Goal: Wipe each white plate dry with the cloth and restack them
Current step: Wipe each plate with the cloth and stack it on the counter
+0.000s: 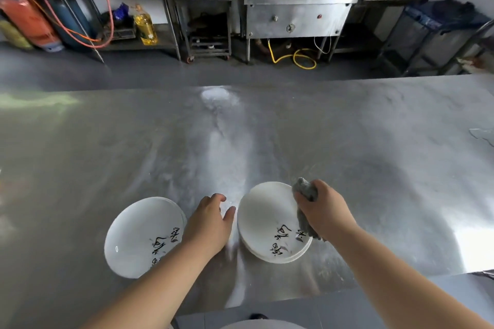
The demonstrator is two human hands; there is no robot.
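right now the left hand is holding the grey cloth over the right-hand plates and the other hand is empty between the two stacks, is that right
Not quite: the hands are swapped. The head view shows the right hand gripping the grey cloth over the right-hand plates, while the left hand is empty, between those and the left-hand plates.

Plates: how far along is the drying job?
Mid-job. Two stacks sit on the steel table: left stack and right stack, each at least two plates. Right hand grips the grey cloth against the right stack's top plate. Left hand rests empty between stacks. Which stack is dried can't be told.
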